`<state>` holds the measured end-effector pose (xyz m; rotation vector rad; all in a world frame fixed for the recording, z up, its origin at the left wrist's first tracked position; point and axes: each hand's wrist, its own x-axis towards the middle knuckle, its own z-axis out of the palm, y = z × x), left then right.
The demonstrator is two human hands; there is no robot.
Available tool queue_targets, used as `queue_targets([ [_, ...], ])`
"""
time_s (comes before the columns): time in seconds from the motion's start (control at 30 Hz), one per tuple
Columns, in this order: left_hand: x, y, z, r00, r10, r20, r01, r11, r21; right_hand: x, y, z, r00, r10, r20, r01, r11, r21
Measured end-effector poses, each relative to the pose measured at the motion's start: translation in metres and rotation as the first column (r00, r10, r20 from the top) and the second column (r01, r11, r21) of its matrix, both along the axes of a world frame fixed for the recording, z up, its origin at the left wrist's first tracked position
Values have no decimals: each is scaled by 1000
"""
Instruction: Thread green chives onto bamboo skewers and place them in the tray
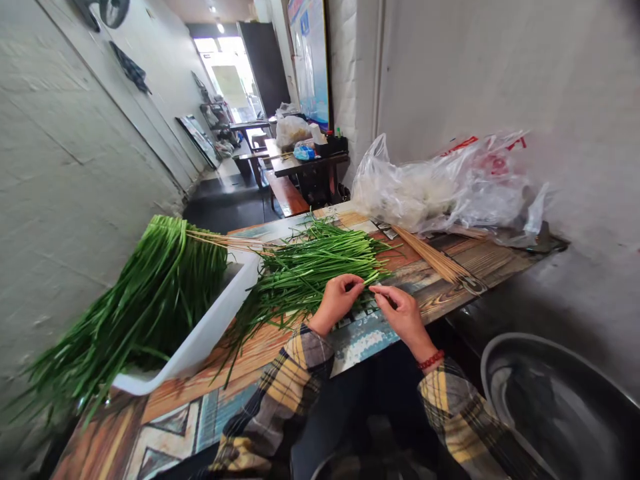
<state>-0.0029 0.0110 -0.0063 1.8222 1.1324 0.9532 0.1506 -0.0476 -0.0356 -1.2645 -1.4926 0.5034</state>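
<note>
A loose pile of green garlic chives [320,260] lies on the table with its pale stem ends toward the right. My left hand [340,300] is closed in a pinch on chives at the near edge of the pile. Just right of it, my right hand [403,317] pinches thumb against fingers close to the stem ends; what is in that pinch is too small to make out. A bundle of thin wooden skewers [430,257] rests beyond my right hand. Chives threaded on skewers [165,287] hang over a white plastic tray [210,327] on the left.
Clear plastic bags [425,187] with pale contents sit at the table's back right, against the wall. A large grey basin [555,400] stands low at my right. The wood-patterned table [270,347] ends just before my body. Farther back are another table [305,163] and a bench.
</note>
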Motion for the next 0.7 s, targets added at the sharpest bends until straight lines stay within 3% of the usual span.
queue_targets([
  [0.33,2,-4,4,1000,-13,-23,15,997,77,1,-3,-4,995,-42,-90,28,988,-155],
  [0.7,2,-5,4,999,-39,-21,42,981,190,1,-3,-4,997,-29,-72,21,994,-104],
])
